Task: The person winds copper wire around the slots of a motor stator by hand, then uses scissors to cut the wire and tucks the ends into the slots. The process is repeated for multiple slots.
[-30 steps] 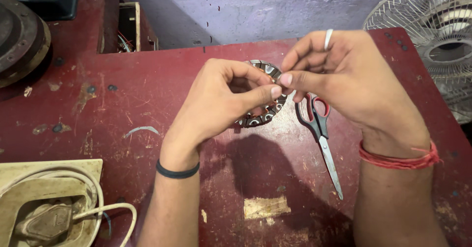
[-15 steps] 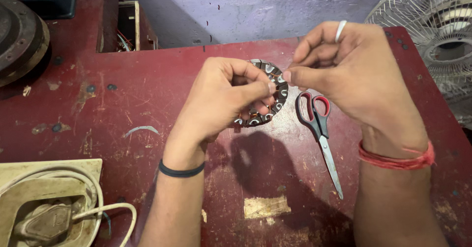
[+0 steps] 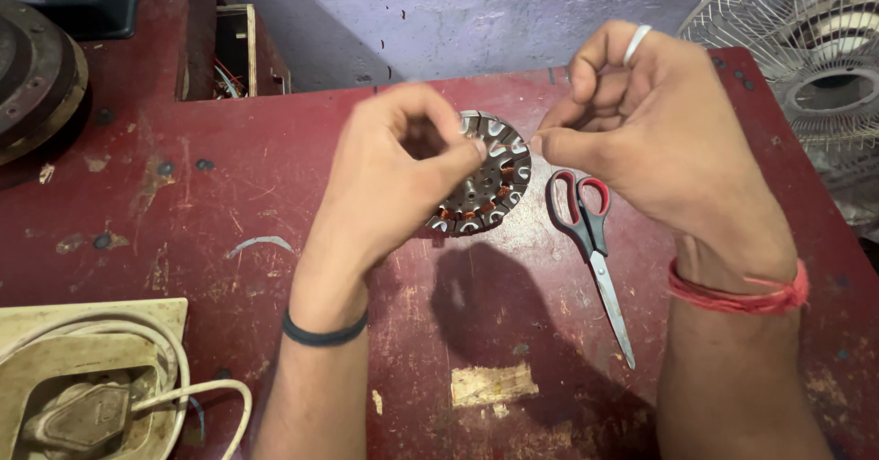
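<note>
the left hand (image 3: 394,176) holds a round metal stator (image 3: 485,181) just above the dark red table (image 3: 275,194), fingers curled around its left rim and the thumb pressed against the front face, so the disc stands tilted toward the camera. copper windings show in the slots along its lower edge, and pale slot liners ring the upper part. the right hand (image 3: 659,140) sits just beside the stator on its right, thumb and forefinger pressed tip to tip in a pinch near the rim; what they pinch is too thin to make out. a pale ring sits on one finger of that hand, a red thread band is tied at the wrist, and a dark band circles the left wrist.

red-handled scissors (image 3: 591,249) lie closed on the table below the right hand, blades pointing toward the near edge.

at the far left edge an open wooden box (image 3: 243,48) holds a tangle of wires. in the near left corner a cream switch board (image 3: 82,368) carries a plug and a looping white cable (image 3: 197,391). a torn, pale rectangular sticker patch (image 3: 493,384) clings to the tabletop near the front edge. a white wire fan guard (image 3: 806,57) stands at the right, and a dark round metal part (image 3: 37,75) rests at the far left.
</note>
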